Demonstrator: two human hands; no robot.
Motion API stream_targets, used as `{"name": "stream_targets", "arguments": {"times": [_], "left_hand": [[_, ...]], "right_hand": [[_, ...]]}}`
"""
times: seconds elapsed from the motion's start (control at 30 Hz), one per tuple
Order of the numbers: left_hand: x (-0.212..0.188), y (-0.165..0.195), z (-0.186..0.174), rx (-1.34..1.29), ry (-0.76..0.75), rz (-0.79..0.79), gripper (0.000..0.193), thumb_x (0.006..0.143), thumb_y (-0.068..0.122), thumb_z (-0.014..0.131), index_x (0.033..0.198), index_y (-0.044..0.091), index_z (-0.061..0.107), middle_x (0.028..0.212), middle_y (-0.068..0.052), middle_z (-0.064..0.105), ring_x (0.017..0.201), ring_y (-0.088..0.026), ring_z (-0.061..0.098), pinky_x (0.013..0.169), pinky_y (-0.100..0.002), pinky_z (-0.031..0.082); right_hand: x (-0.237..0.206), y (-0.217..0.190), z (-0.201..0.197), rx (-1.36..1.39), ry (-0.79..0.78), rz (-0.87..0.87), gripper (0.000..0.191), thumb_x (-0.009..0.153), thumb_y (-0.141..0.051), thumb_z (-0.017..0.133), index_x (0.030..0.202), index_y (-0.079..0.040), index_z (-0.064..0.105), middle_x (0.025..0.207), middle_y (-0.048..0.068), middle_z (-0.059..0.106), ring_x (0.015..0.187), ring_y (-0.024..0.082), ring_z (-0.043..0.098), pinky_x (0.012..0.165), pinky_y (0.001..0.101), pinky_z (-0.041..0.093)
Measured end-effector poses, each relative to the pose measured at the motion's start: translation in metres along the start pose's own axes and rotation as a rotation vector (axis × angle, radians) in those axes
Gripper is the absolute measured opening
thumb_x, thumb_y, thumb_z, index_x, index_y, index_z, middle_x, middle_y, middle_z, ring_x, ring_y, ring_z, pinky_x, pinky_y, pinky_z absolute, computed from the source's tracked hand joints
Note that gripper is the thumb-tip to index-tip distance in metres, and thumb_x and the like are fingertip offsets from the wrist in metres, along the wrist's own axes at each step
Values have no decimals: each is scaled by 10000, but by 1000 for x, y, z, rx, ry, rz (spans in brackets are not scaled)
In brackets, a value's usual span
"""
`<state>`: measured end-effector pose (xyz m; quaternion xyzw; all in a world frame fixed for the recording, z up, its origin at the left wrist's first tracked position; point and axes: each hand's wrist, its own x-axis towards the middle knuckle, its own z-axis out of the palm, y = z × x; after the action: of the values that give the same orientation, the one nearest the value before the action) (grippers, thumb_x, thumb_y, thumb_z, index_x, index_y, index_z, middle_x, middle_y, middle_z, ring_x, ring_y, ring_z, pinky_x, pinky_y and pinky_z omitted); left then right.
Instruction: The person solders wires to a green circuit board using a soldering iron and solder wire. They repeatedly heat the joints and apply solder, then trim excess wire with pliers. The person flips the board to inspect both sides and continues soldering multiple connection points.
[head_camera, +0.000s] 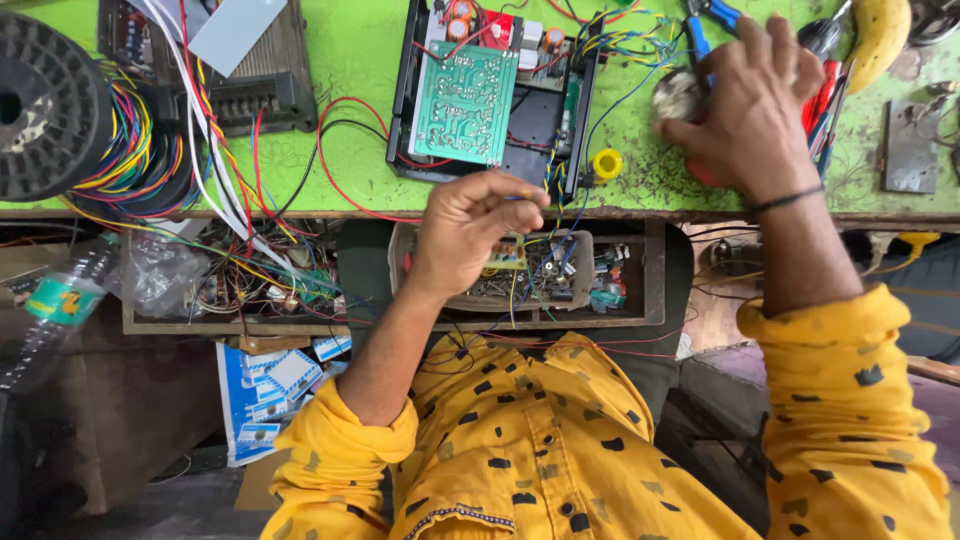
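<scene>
Roughly laid out:
Surroundings: wire spool (45, 105) at 9 o'clock; green circuit board (462, 103) at 12, loose wires crossing the bench (350, 60).
Left hand (470, 230): fingers curled, pinching thin wires (548, 185).
Right hand (750, 110): at 2 o'clock, fingers spread over a blurred round metal part (676, 95); grip unclear.

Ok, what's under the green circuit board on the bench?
The green circuit board lies tilted on an open black chassis. Beside it show orange capacitors and coloured wires. Whatever sits directly beneath the board is covered.

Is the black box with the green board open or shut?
Open. The black box has no cover on, so the green circuit board and coloured wires show.
</scene>
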<state>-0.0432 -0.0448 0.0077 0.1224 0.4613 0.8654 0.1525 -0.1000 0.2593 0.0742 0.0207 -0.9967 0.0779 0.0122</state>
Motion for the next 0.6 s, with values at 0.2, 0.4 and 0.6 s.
{"name": "stream_targets", "arguments": {"times": [0.2,0.4,0.6], "left_hand": [[11,-12,28,39,98,-136,129,941,44,774,1065,11,757,872,-32,742,726,-69,657,662,-222,556],[-1,-7,50,91,63,-62,78,973,35,774,1031,-11,751,924,-33,686,759,-64,616,669,-217,520],[-8,-1,55,278,119,0,42,974,-22,732,1013,-36,724,1159,-79,669,876,-63,674,773,-227,598]], "right_hand": [[-77,-17,-3,788,432,16,587,951,11,774,1440,-34,454,1321,86,593,1200,174,637,1074,325,566],[-133,-76,38,1127,262,198,731,934,120,709,1565,-27,371,1216,92,680,1046,116,663,856,241,549],[-129,-73,49,1518,112,145,714,966,111,672,1572,8,308,1275,119,673,1157,139,661,987,267,556]]}}
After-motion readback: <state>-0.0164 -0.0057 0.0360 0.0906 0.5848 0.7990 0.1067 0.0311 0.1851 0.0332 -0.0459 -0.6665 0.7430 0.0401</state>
